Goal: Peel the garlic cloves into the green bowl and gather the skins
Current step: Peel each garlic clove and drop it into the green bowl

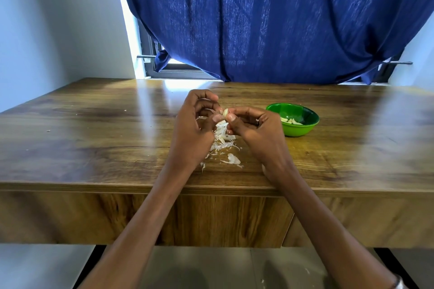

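A pale garlic clove (225,112) is held above the wooden table between both hands. My left hand (195,129) and my right hand (256,131) each pinch it with thumb and fingertips, fingers curled. Under the hands lies a loose pile of white garlic skins (223,139), with a larger skin piece (233,159) nearer the table's front edge. The green bowl (303,129) stands to the right of my right hand and holds several peeled cloves (290,121).
The wooden table (94,148) has its front edge close to me, with a drawer front below. A blue curtain (270,19) hangs behind the table over a window. A few tiny skin specks (48,130) lie on the left part of the table.
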Demonstrator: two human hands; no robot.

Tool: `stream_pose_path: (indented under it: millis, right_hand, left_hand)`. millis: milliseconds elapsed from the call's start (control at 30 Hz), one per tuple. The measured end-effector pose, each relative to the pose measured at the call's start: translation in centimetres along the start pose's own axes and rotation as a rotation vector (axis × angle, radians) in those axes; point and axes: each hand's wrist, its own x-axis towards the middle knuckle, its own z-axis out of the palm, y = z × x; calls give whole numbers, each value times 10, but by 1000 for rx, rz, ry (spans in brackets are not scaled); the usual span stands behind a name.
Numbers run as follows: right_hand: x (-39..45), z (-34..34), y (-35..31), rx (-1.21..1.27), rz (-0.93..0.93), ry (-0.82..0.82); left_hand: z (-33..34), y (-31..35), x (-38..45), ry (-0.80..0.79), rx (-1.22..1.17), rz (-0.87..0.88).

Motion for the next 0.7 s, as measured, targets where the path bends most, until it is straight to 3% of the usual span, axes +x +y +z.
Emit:
stream_pose_path:
  millis: [700]
  right_hand:
    - [0,0,-3,71,83,-69]
  left_hand:
    - [0,-5,1,21,70,20]
